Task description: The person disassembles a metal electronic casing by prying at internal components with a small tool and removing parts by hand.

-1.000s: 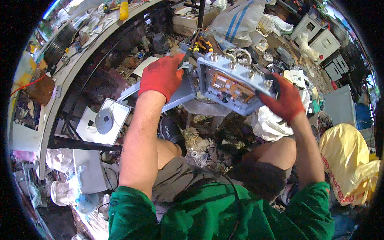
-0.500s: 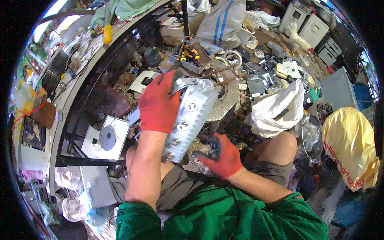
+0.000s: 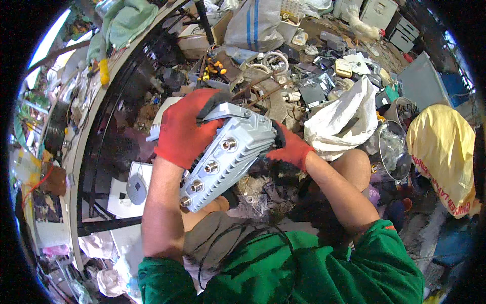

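A light grey finned metal housing [image 3: 238, 152] is tilted in front of me above my lap. Several round threaded connectors [image 3: 211, 166] run along its near-left face. My left hand [image 3: 185, 131], in a red and black work glove, is closed round the bracket-like handle [image 3: 230, 110] at the upper left of the housing. My right hand [image 3: 292, 150], gloved alike, grips the right side of the housing near its far end; its fingertips are partly hidden there.
To the right lie an open white sack [image 3: 344, 121], a see-through bin [image 3: 396, 162] and a yellow sack [image 3: 443, 152]. Yellow-handled tools [image 3: 215, 68] stand beyond the housing amid scrap parts. A black-framed table [image 3: 76, 167] runs along the left. A white chicken [image 3: 362, 28] stands far right.
My right hand has risen from beside the housing and taken hold of its right side. The housing has turned, so its connector face and fins show more. My view has shifted slightly.
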Demonstrator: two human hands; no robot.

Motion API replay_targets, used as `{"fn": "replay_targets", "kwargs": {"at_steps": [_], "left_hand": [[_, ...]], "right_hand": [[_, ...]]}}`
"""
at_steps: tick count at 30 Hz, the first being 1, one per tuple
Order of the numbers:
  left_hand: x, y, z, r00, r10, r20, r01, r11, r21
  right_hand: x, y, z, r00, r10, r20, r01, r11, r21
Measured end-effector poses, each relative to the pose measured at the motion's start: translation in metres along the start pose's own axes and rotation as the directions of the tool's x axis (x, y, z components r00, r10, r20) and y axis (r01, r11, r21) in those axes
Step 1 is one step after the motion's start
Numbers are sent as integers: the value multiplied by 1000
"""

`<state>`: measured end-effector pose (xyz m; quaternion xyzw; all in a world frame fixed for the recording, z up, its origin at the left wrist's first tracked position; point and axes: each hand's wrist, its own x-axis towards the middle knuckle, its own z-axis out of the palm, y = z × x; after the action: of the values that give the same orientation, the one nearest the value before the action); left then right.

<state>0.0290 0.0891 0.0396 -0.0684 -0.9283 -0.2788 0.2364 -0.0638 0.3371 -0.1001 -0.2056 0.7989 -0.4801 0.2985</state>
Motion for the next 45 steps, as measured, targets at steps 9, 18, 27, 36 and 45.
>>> {"fn": "replay_targets", "kwargs": {"at_steps": [9,18,27,36,45], "left_hand": [[94,9,5,834,162,527,-219,975,47],[109,15,16,750,4,662,-147,976,161],[112,52,15,662,-293,690,-320,722,613],[108,64,30,870,7,494,-315,778,544],[89,57,47,866,138,480,-395,778,489]], "right_hand": [[25,22,29,971,94,-221,-126,982,-138],[10,13,12,962,63,-265,-109,980,-165],[15,28,15,968,-22,-251,-12,991,-131],[5,32,-4,955,87,-283,-89,996,5],[0,39,-4,945,154,-288,-173,984,-41]]}}
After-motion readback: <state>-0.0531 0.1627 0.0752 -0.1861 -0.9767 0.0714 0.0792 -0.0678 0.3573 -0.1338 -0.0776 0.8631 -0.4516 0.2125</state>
